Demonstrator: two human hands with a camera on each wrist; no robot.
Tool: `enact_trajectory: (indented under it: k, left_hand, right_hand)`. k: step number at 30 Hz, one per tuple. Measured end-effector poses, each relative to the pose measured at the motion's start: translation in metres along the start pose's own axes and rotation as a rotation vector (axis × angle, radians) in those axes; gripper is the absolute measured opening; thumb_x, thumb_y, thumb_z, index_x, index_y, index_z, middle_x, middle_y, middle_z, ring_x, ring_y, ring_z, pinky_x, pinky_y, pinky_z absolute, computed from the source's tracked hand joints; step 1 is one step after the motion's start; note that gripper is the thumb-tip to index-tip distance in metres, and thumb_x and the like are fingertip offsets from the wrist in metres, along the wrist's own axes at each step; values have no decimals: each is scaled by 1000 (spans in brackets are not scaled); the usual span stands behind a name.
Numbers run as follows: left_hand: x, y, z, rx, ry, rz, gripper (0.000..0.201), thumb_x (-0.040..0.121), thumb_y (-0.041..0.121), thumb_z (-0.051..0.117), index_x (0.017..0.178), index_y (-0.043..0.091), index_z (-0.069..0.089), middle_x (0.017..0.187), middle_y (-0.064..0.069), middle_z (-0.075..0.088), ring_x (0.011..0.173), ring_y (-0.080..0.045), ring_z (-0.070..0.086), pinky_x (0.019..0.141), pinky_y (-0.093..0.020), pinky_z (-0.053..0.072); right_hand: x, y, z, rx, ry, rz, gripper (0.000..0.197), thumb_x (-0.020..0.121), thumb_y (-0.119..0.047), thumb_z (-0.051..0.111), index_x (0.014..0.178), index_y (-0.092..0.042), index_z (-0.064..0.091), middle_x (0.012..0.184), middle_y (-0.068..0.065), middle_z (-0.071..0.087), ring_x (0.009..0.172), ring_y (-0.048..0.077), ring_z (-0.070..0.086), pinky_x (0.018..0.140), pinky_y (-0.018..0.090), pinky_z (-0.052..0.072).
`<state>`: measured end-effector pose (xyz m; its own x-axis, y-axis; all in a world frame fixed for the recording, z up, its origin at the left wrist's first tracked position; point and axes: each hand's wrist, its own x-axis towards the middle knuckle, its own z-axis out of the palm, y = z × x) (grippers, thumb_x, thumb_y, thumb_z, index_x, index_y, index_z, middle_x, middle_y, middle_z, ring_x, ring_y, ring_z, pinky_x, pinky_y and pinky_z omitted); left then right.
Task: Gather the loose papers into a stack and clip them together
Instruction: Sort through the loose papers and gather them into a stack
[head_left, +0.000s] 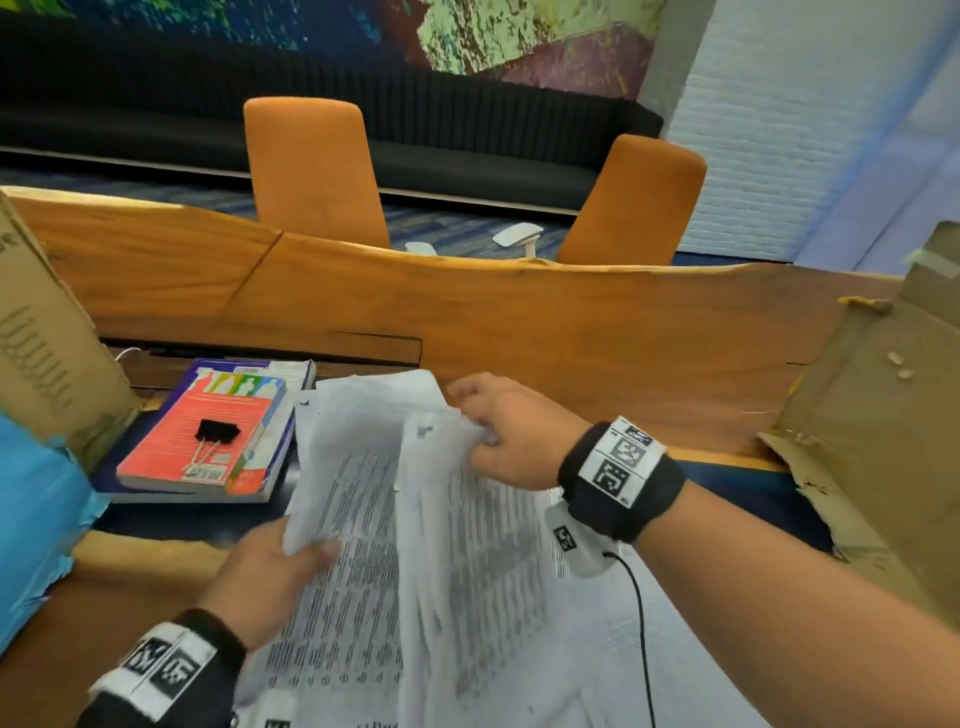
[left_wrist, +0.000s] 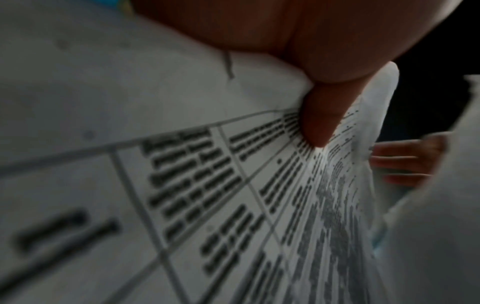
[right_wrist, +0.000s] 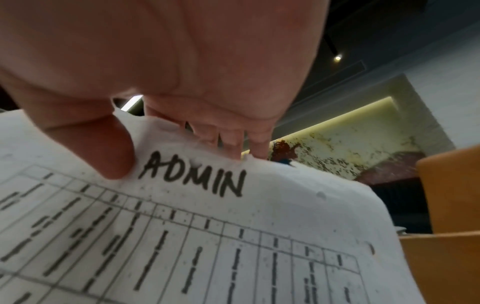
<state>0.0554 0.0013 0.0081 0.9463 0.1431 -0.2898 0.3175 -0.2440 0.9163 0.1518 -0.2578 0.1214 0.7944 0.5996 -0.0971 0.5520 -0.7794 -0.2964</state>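
My papers (head_left: 363, 519) are white with grey printed lines and black-ruled grids (one handwritten "ADMIN" in black). The binder clip (head_left: 217, 432) is black, on a red book (head_left: 197, 441); the table (head_left: 571, 332) is orange-brown wood.

Boxes (head_left: 47, 332) flank both sides — bare wood table (head_left: 571, 332) ahead.

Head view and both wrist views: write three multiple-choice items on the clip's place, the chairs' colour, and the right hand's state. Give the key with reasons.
1. Where does the black binder clip lie?
A. on the red book
B. on the papers
C. in the left hand

2. What colour are the two chairs?
A. blue
B. orange
C. black

3. What is the right hand doing?
A. resting open
B. holding the clip
C. pinching a sheet's top edge

Key: 1 A, the clip sits on the red cover. 2 B, both backs are orange. 3 C, thumb and fingers pinch the sheet beside the word ADMIN.
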Motion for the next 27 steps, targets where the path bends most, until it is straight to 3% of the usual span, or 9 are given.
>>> enact_trajectory:
  k: [3, 7, 9, 12, 15, 17, 20, 24, 27]
  left_hand:
    - [-4, 26, 8, -29, -75, 110, 35, 69, 40, 81, 95, 18, 74, 89, -1, 78, 85, -22, 74, 82, -44, 56]
    - [-9, 44, 14, -60, -140, 169, 33, 83, 47, 68, 104, 22, 71, 100, 7, 77, 98, -16, 71, 91, -42, 54]
    - [-9, 45, 20, -86, -182, 169, 64, 64, 65, 74, 111, 23, 67, 105, 9, 76, 101, -11, 70, 91, -36, 53]
    - [-6, 39, 37, -20, -92, 173, 47, 67, 33, 87, 106, 19, 67, 95, 10, 77, 92, -6, 72, 89, -33, 54]
    - [-3, 37, 51, -45, 53, 175, 16, 81, 4, 74, 93, 12, 69, 80, 10, 76, 83, -7, 70, 79, -27, 54]
    - [0, 35, 54, -94, 55, 168, 14, 82, 2, 72, 90, 12, 68, 80, 9, 76, 84, -9, 70, 71, -20, 50]
    - [5, 29, 50, -183, 59, 143, 17, 82, -1, 72, 92, 12, 68, 83, 10, 78, 87, -14, 71, 80, -30, 53]
    - [6, 31, 53, -275, 69, 123, 20, 87, -7, 62, 92, 11, 69, 82, 3, 78, 88, -22, 71, 76, -33, 52]
    - [3, 42, 63, -360, 117, 171, 25, 89, -11, 51, 91, 7, 68, 80, -3, 75, 88, -25, 67, 73, -31, 49]
  right_hand:
    - [9, -8, -8, -25, 108, -51, 6, 88, -21, 56, 91, -16, 56, 120, 4, 54, 105, 21, 51, 91, 35, 43]
    - [11, 0, -18, -13, 209, -28, 19, 88, -23, 57, 74, -21, 44, 85, -3, 47, 77, 20, 49, 67, 33, 39]
    - [9, 3, -19, 1, 224, -16, 26, 87, -24, 57, 68, -26, 40, 79, -5, 45, 72, 20, 49, 64, 35, 42]
    - [8, 5, -16, 53, 270, -28, 32, 87, -23, 57, 65, -30, 34, 73, -7, 43, 70, 20, 49, 64, 35, 41]
    - [6, 8, -7, 71, 375, 9, 24, 87, -28, 60, 72, -30, 42, 81, -6, 48, 78, 20, 50, 70, 34, 41]
    - [-1, 20, 3, 154, 655, 109, 16, 84, -30, 64, 96, -25, 55, 107, -5, 53, 102, 16, 53, 90, 33, 45]
    - [-28, 41, 29, 700, 987, 419, 56, 83, -23, 68, 135, -13, 47, 138, 1, 47, 128, 14, 44, 110, 35, 36]
    - [-41, 39, 80, 1275, 471, 649, 57, 85, -45, 66, 135, -23, 52, 130, -2, 64, 122, 21, 57, 109, 52, 40]
    - [-31, 23, 89, 1384, 489, 623, 23, 93, -19, 64, 115, -25, 65, 110, -3, 74, 110, 22, 66, 102, 48, 48]
